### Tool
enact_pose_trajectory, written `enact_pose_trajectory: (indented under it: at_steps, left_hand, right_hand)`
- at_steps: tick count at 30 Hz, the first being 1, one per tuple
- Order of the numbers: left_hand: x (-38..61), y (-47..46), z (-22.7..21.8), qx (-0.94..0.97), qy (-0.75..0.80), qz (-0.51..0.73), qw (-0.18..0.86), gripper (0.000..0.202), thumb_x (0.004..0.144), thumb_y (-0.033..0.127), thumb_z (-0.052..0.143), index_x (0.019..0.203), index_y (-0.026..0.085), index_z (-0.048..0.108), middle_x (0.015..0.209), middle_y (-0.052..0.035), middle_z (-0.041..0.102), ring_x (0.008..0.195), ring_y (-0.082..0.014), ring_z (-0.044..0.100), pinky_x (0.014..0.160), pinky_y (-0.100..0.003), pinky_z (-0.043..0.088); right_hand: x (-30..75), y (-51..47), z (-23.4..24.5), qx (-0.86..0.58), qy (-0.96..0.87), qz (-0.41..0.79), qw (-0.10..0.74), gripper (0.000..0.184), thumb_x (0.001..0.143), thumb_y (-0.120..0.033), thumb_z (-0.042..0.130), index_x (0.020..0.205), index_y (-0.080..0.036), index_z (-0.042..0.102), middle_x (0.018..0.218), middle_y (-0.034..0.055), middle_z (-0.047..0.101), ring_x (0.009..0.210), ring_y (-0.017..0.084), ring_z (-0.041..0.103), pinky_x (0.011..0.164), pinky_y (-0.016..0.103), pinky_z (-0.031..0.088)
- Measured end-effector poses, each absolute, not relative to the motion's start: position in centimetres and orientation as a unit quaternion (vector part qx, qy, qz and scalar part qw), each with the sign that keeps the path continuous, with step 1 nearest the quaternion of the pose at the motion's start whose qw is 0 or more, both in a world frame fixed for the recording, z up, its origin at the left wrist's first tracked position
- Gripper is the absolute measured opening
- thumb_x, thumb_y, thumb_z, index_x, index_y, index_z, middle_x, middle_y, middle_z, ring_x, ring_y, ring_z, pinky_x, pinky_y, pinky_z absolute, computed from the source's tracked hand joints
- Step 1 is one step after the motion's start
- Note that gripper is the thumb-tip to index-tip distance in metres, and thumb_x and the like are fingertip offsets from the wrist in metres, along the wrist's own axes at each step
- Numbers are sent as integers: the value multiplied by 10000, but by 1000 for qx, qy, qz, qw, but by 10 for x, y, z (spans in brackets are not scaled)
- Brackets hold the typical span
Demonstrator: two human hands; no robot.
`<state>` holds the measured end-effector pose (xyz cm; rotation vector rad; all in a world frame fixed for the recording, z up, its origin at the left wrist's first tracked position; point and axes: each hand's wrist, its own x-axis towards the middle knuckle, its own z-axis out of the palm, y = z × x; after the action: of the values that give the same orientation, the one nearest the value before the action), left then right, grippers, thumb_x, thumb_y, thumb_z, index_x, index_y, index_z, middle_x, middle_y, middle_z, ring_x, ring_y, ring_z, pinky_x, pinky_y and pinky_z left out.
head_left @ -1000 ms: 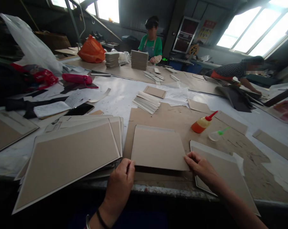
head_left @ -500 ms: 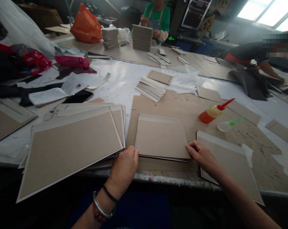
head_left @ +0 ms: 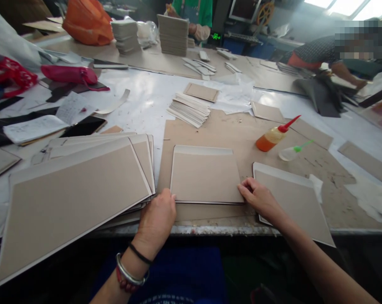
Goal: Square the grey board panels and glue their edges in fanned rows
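A grey-brown cardboard panel [head_left: 206,177] with a paler strip along its far edge lies in front of me on a larger brown board [head_left: 197,217]. My left hand [head_left: 157,215] is closed on its near left corner, with the fingertips partly hidden. At the near right corner, my right hand [head_left: 258,196] pinches the edge between thumb and fingers. Left of my hands, a fanned stack of similar panels [head_left: 79,177] overhangs the table edge. Another panel [head_left: 285,194] lies under and beyond my right forearm.
A bottle of orange liquid [head_left: 269,138] with a red nozzle and a small clear bottle [head_left: 288,153] with a green tip lie to the right. Cardboard strips [head_left: 189,109] are piled beyond the panel. A notebook [head_left: 35,128] is at left. Two people work across the table.
The panel's near edge has come down, and the gap under it at the right has closed. My hands keep hold of the corners. The whole view has shifted slightly.
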<state>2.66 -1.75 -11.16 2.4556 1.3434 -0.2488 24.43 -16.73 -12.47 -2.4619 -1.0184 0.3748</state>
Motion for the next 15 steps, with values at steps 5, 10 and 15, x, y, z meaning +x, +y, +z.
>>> enact_pose_trajectory:
  at_steps: [5,10,15]
  left_hand:
    - [29,-17,-114,864,471,-94,154,212,898,285,332,781,191,482,710,-69,637,712,-236,634,508,-280,293]
    - [30,-15,-116,868,463,-105,145,220,901,281,308,783,192,471,717,-74,636,705,-232,633,499,-280,288]
    - [27,-13,-124,876,449,-104,142,229,901,283,287,764,201,452,670,-66,622,679,-229,628,499,-282,286]
  right_hand:
    - [244,-166,-128,-896,-364,134,217,194,781,-375,409,666,-219,433,605,-6,528,579,151,489,570,253,333]
    - [241,-163,-124,-901,-370,133,185,153,811,-272,428,671,-209,422,645,2,535,625,146,495,592,241,321]
    - [239,-159,-118,-913,-369,131,117,137,828,-224,443,695,-193,446,719,33,570,683,147,511,611,236,311]
